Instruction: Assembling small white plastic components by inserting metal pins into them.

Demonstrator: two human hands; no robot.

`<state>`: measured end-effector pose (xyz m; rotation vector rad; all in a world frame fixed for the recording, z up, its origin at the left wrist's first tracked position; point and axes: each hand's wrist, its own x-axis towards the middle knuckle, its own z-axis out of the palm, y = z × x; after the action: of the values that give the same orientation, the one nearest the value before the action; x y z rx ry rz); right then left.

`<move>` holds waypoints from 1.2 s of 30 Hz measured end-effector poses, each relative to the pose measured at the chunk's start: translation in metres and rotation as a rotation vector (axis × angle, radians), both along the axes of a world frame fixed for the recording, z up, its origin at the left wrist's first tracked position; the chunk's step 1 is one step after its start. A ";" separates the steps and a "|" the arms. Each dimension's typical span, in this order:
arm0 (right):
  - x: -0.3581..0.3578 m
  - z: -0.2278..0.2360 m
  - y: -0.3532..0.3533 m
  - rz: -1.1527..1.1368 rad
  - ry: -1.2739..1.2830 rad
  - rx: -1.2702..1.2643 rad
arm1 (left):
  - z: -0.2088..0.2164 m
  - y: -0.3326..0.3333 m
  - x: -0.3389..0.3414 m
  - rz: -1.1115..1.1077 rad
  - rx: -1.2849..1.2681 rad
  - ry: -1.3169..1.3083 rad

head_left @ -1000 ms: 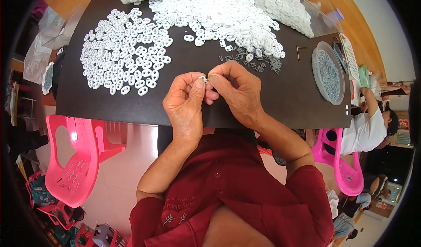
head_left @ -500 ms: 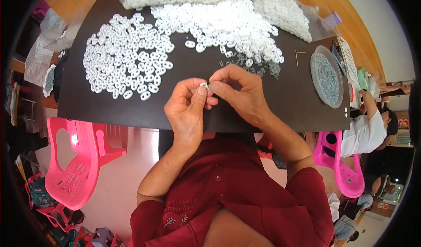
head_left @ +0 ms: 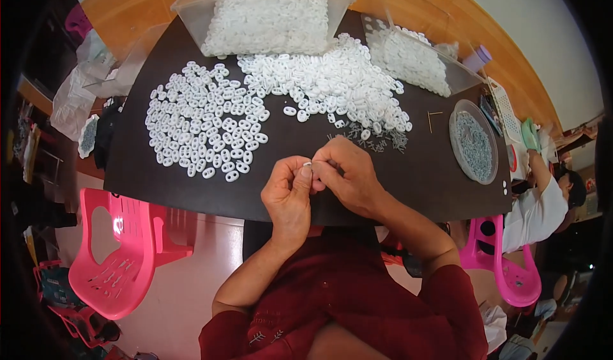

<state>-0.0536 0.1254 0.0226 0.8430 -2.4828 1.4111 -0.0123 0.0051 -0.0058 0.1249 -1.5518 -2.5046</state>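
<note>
Over the near edge of the dark table, my left hand (head_left: 288, 197) is closed, pinching a small white plastic piece (head_left: 307, 164) between thumb and fingers. My right hand (head_left: 350, 173) is closed against the same spot, its thumb and fingertips touching the left fingers; what it grips is hidden. Beyond my hands lies a loose heap of white plastic pieces (head_left: 325, 82), with small grey screw-like pins (head_left: 386, 141) scattered at its near edge. To the left spreads a group of white oval two-hole pieces (head_left: 204, 123), lying mostly flat.
A clear bin (head_left: 185, 8) of white pieces stands at the back, and another clear container (head_left: 456, 82) lies to its right. A round tub (head_left: 454, 152) of bluish-grey small parts sits at right. Pink chairs (head_left: 115, 283) flank me; another person (head_left: 539, 213) is at far right.
My view has tilted, so the table and hands appear lower and further right. My fingers have closed more over the white piece, and less of it shows.
</note>
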 end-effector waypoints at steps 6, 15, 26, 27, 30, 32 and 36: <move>-0.007 -0.008 -0.006 0.019 0.091 0.014 | 0.000 0.000 -0.002 0.074 -0.104 0.002; -0.006 -0.010 0.006 -0.014 -0.228 -0.115 | -0.002 -0.008 -0.010 0.003 0.030 -0.060; -0.020 -0.013 0.059 -0.266 -0.008 0.017 | -0.002 -0.013 -0.013 -0.001 0.039 -0.083; -0.025 -0.014 0.062 -0.284 0.033 0.039 | -0.002 -0.012 -0.014 -0.006 0.041 -0.084; -0.037 -0.010 0.066 -0.270 0.186 0.231 | -0.002 -0.012 -0.015 -0.006 0.032 -0.076; -0.041 -0.009 0.063 -0.267 0.204 0.265 | -0.002 -0.012 -0.015 -0.009 0.012 -0.077; -0.056 -0.013 0.054 -0.256 0.343 0.400 | -0.003 -0.011 -0.015 -0.025 0.009 -0.087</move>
<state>-0.1097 0.1794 0.0092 0.7210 -2.5149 0.6358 -0.0274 -0.0060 -0.0089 0.2206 -1.5840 -2.5577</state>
